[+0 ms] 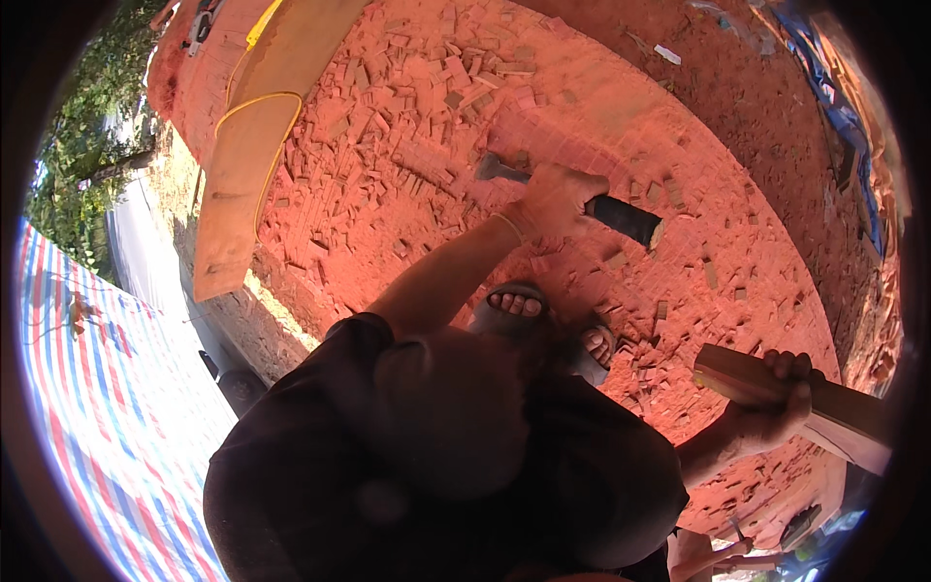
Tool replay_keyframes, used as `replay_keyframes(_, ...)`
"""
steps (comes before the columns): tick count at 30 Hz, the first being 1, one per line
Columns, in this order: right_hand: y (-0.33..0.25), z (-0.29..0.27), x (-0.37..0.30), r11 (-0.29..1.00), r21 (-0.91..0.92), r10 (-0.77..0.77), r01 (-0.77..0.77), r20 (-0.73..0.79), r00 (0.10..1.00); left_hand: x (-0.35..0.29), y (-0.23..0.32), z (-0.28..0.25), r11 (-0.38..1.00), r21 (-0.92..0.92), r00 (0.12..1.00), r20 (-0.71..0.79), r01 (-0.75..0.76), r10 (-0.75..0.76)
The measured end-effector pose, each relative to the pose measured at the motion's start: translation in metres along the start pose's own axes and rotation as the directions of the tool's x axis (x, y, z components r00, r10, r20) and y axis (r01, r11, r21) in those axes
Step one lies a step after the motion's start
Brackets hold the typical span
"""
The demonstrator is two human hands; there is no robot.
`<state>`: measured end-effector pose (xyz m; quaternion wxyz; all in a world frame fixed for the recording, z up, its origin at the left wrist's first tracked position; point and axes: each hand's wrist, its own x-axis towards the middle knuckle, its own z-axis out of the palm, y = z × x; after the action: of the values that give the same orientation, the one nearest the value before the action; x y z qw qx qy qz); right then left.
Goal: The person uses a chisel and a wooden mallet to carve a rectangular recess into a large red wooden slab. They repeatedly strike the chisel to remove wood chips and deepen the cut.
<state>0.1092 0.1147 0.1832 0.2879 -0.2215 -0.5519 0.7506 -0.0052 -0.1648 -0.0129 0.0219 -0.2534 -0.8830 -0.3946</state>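
Note:
My left hand [562, 199] reaches forward over the chip-covered ground, its fingers closed round a short hand tool. That tool has a flared dark metal end on the left and a black-wrapped handle [624, 220] on the right; its exact kind is unclear. Off to the right, my right hand [781, 403] grips a squared wooden beam [745, 376], with fingers over its top and thumb along its side. The beam's far right end runs into the dark rim of the picture. My sandalled feet [516, 303] stand between the two hands.
Small wood chips [465, 82] litter the reddish ground. A long wide board [252, 136] lies to the left, a yellow cord [288, 145] looped across it. A striped sheet [107, 407] spreads at lower left. Blue sheeting [839, 107] hangs at upper right.

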Motion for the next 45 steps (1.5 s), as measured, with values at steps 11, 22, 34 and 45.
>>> replay_keyframes(11,0.104,-0.071,-0.061,0.727,-0.623,0.456,-0.290,0.122,0.882,-0.006,-0.014,0.007,0.994,0.081,0.991,0.115,-0.071,0.062)
replay_keyframes(22,0.102,0.023,-0.069,0.484,-0.819,0.657,-0.307,0.109,0.746,-0.008,-0.008,-0.014,0.997,0.075,0.999,-0.028,-0.018,0.020)
replay_keyframes(34,0.070,-0.049,-0.039,0.772,-0.590,0.316,-0.236,0.034,0.948,-0.021,0.002,-0.017,0.987,0.056,0.979,-0.134,-0.149,0.155)
replay_keyframes(45,0.067,0.024,-0.047,0.921,-0.367,0.259,-0.128,0.333,0.907,-0.010,-0.002,-0.030,0.994,-0.094,0.987,-0.156,-0.051,0.036)
